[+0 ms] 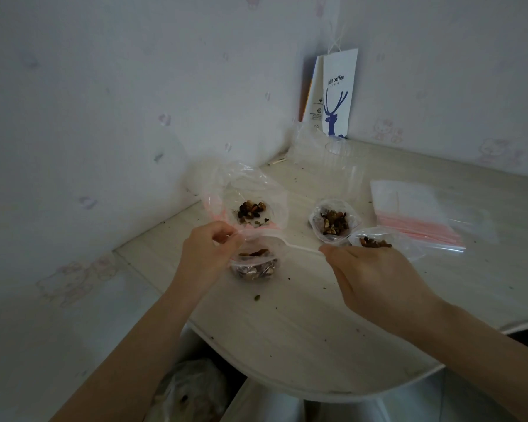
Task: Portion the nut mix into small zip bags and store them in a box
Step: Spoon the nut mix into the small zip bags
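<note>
Clear-plastic and part filled, the small zip bag (253, 266) stands on the table (287, 330) before the big mix bag (250, 208), our left hand (208, 254) pinching its rim and our right hand (375, 269) pinching a white spoon (299, 247) over it, while two filled bags (333, 222) wait unboxed beside a stack of empty bags (418, 217).

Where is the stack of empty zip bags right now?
In the head view, the stack of empty zip bags lies far right on the table, beyond the right hand, right of the filled bags.
</note>
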